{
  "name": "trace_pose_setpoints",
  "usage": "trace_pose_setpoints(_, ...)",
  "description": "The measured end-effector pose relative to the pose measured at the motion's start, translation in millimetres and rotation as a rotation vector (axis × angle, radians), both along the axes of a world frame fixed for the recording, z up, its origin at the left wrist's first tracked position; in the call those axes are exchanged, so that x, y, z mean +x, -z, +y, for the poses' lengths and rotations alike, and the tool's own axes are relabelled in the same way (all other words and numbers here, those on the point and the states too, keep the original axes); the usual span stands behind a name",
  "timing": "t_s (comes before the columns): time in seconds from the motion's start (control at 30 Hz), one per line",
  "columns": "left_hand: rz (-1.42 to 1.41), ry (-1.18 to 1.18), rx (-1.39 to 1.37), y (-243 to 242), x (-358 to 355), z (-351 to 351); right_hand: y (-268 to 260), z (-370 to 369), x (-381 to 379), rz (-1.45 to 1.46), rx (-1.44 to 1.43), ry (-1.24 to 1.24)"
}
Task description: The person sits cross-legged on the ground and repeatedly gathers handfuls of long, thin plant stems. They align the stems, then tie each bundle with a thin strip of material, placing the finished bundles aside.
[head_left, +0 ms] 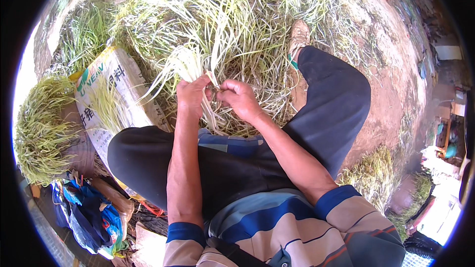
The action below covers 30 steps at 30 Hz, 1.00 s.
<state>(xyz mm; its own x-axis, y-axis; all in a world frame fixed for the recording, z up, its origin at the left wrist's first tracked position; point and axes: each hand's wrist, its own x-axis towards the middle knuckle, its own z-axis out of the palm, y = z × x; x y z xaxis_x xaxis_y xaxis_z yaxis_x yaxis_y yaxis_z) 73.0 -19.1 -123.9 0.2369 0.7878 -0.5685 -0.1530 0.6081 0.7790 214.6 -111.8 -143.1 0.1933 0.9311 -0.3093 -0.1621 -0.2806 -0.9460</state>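
My left hand (193, 91) is closed around a bundle of pale, thin-stalked greens (187, 61), which look like chives or young scallions. Their whitish upper part fans out above the fist, and more stalks (210, 116) hang below it. Close beside it on the right, my right hand (239, 98) pinches the lower end of a few stalks (218, 63) between thumb and finger. The fingers of both hands partly hide these ends. Beyond the hands, a large loose heap of the same long greens (163, 18) covers the ground.
Left of my knee lies a printed woven feed sack (126, 78) with some loose stalks on it. A dense bundle of greens (42, 129) stands farther left, above blue plastic bags (89, 211). More greens (371, 174) lie at right on the bare earth (389, 92). My shoe (300, 34) borders the heap.
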Motion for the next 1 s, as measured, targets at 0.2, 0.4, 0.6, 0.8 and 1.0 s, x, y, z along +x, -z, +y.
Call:
trace_pose_setpoints(0.2, 0.013, 0.094, 0.129, -1.5, 4.0, -1.6, 0.1, 2.4, 7.6, 0.007, -0.091, -0.057)
trace_pose_setpoints(0.4, -0.056, 0.072, 0.159, 9.0, 16.2, -7.8, 4.8, 5.5, 7.9, 0.149, -0.092, 0.014)
trace_pose_setpoints(0.6, -0.046, 0.155, 0.093, 11.7, 14.2, -12.7, 7.4, 8.3, 23.0, 0.397, -0.129, -0.013)
trace_pose_setpoints(0.8, -0.034, 0.14, 0.013, 9.3, 14.0, -15.0, 4.0, 11.7, 29.2, 0.77, -0.061, -0.063)
trace_pose_setpoints(1.0, -0.022, 0.137, 0.09, 8.9, 22.7, -23.7, 4.7, 8.6, 14.2, 0.523, -0.077, 0.158)
